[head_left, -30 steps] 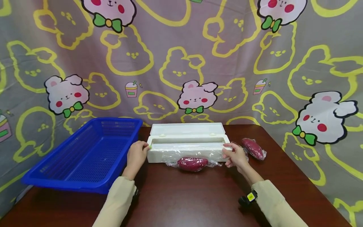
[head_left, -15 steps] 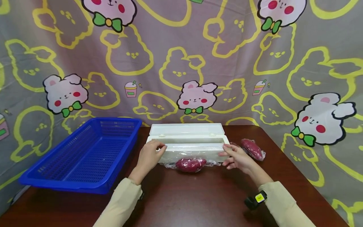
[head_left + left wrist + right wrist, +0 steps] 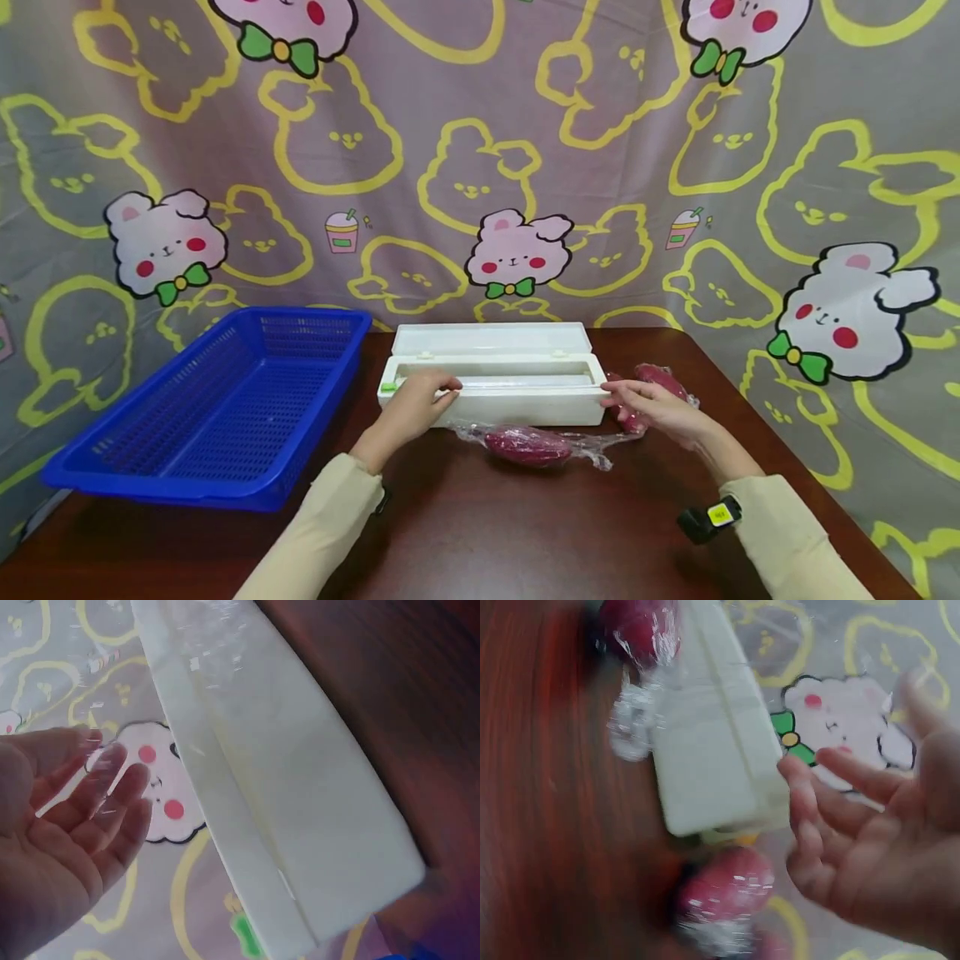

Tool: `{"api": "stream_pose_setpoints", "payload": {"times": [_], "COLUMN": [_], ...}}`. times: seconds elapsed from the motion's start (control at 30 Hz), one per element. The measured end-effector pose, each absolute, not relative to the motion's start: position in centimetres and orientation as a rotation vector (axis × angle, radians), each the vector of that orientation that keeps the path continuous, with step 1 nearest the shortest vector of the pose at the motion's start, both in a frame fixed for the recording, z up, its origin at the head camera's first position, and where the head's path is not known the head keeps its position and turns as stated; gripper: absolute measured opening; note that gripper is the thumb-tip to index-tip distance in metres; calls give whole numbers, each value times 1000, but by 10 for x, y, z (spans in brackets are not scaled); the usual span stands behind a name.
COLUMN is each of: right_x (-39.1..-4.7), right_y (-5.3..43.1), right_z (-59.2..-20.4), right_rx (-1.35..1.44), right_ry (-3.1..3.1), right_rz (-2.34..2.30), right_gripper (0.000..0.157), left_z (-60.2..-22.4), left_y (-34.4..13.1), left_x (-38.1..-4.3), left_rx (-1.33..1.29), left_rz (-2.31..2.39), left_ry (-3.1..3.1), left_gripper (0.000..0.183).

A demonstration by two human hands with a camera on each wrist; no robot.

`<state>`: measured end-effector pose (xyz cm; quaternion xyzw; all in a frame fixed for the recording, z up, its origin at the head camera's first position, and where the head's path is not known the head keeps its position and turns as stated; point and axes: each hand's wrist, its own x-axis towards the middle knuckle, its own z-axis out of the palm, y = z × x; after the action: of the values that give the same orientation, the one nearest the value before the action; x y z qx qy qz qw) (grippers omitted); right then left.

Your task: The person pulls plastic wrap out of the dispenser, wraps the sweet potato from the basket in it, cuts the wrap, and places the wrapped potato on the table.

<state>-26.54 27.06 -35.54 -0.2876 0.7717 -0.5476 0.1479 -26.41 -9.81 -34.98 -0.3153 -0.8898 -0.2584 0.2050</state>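
Observation:
A long white plastic-wrap dispenser (image 3: 495, 410) stands with its lid (image 3: 491, 337) up and a roll inside; a green cutter slider (image 3: 387, 387) sits at its left end. My left hand (image 3: 408, 412) is over the front left edge, thumb and fingertips together, with clear plastic wrap (image 3: 97, 746) glinting at them. My right hand (image 3: 656, 407) is at the right front corner; in the right wrist view its thumb stands apart from the loosely bent fingers. In front lies a wrapped purple-red sweet potato (image 3: 528, 446), with loose film at both ends.
Wrapped purple-red pieces (image 3: 663, 379) lie to the right of the dispenser, partly behind my right hand. A blue plastic basket (image 3: 255, 425) stands at the left. A patterned cloth (image 3: 480, 167) hangs behind the dark wooden table (image 3: 517, 533).
My left hand has moved right from the slider along the front edge. My right hand has shifted right. The film has come off the dispenser's front, and the wrapped sweet potato lies slightly nearer.

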Motion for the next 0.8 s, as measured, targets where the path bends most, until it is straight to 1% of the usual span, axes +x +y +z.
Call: {"api": "stream_pose_setpoints", "payload": {"times": [0.03,0.13,0.23,0.37,0.5,0.67,0.8], "right_x": [-265,-261,-255,-242,-226,-210,-203], "right_y": [270,258,239,210,191,180,177], "right_z": [-353,-343,-334,-330,-340,-359,-371], "right_rx": [-824,-807,-826,-813,-884,-1020,-1042], "right_ry": [2345,2645,2791,2850,2814,2768,2810], "right_rz": [-1508,-1293,-1111,-947,-886,-851,-762], "right_gripper": [51,42,37,42,44,44,47], "left_z": [-349,-346,-344,-345,-357,-367,-372], "left_y": [-96,-87,-76,-61,-51,-49,-51], "left_x": [-265,-266,-265,-259,-249,-234,-229], "left_rx": [-913,-1010,-1083,-1157,-1270,-1387,-1446], "left_rz": [-703,-649,-614,-544,-392,-272,-230], "left_ry": [-2493,-2514,-2553,-2618,-2610,-2508,-2484], "left_gripper": [9,10,13,22,31,35,38]}}
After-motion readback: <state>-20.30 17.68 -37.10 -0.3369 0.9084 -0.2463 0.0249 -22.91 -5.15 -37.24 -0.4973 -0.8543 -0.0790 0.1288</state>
